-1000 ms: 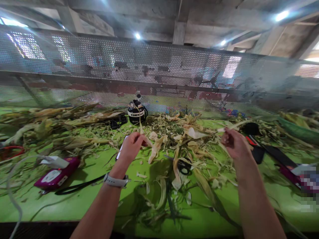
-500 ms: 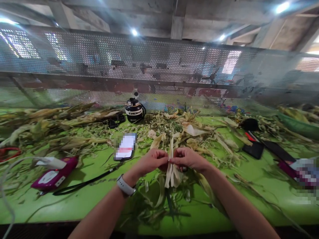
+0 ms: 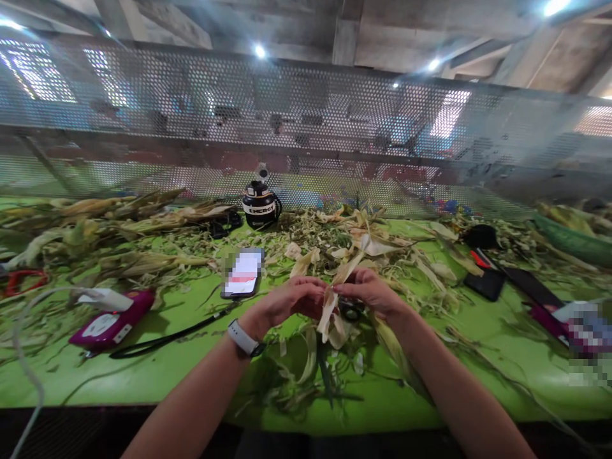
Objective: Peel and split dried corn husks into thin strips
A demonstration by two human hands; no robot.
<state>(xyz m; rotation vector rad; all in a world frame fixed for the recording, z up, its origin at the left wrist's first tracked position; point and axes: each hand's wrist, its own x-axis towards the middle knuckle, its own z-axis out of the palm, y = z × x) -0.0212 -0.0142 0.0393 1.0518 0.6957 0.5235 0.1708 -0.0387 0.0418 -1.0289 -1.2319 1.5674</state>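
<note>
The left hand (image 3: 290, 299) and right hand (image 3: 375, 294), well apart a sec ago, now meet over the surface's (image 3: 186, 376) near middle, fingers pinched on one corn husk (image 3: 327, 312), so it's two-handed work.

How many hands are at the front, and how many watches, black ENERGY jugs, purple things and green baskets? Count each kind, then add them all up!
Hands: 2, the left hand and the right hand
Watch: 1
Black ENERGY jug: 1
Purple things: 2
Green basket: 1
Total: 7
The husks overlap too much to count.
</note>
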